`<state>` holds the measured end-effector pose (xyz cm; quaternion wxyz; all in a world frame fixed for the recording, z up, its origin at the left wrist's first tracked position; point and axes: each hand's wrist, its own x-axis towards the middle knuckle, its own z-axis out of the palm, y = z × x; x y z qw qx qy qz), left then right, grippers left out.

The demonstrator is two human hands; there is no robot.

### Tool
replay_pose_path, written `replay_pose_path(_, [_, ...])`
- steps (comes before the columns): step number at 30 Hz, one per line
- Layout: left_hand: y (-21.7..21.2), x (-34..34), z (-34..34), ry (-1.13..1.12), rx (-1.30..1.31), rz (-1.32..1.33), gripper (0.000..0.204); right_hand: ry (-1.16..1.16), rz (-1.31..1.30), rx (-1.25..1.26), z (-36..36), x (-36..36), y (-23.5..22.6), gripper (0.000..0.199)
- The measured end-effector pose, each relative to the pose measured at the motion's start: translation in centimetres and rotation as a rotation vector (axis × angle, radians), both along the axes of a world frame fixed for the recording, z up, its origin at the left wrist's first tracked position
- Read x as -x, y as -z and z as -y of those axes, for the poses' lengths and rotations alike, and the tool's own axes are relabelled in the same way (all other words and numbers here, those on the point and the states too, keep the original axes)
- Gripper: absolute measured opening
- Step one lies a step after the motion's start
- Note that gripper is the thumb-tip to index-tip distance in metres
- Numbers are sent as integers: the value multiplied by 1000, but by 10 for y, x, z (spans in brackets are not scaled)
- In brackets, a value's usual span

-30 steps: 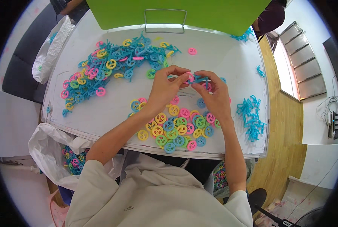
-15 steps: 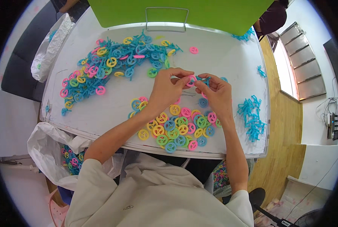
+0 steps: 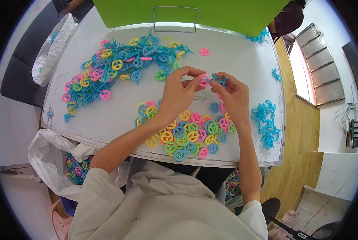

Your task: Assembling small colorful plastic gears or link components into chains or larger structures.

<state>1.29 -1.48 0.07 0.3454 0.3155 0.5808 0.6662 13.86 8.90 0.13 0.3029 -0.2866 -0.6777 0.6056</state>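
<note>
My left hand (image 3: 179, 93) pinches a pink spoked plastic wheel (image 3: 203, 80) between thumb and fingers, above the middle of the white table. Close on its right, my right hand (image 3: 233, 94) grips a light-blue branched plastic piece (image 3: 219, 79). One end of that piece reaches the wheel's centre; whether it is fixed in there I cannot tell. A bit of pink shows under the right hand, partly hidden by it. Nearer me lies a spread of loose wheels (image 3: 181, 140) in pink, yellow, green and blue.
At the far left is a heap of blue pieces with coloured wheels (image 3: 119, 60). Plain blue branched pieces (image 3: 265, 124) lie along the right edge. A green board (image 3: 227, 16) with a wire handle stands at the back. White bags (image 3: 47, 152) flank the table's left side.
Both hands have risen slightly, with the wheel and the blue piece still held. My right hand has shifted a little to the right, and more of the blue piece now shows.
</note>
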Motion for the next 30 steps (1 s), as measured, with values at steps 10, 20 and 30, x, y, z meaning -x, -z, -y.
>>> replay_pose_path(10, [4,3,-2,77,95,-216,15,-134,208,-208,-7,-10,-5,22])
replay_pose_path(20, [2,3,-2,55,99,-87,15,-107,147,-75,1,-2,-4,21])
replay_pose_path(30, [1,-1,-3,-7,42,-31,16,82,57,-172,16,3,0,26])
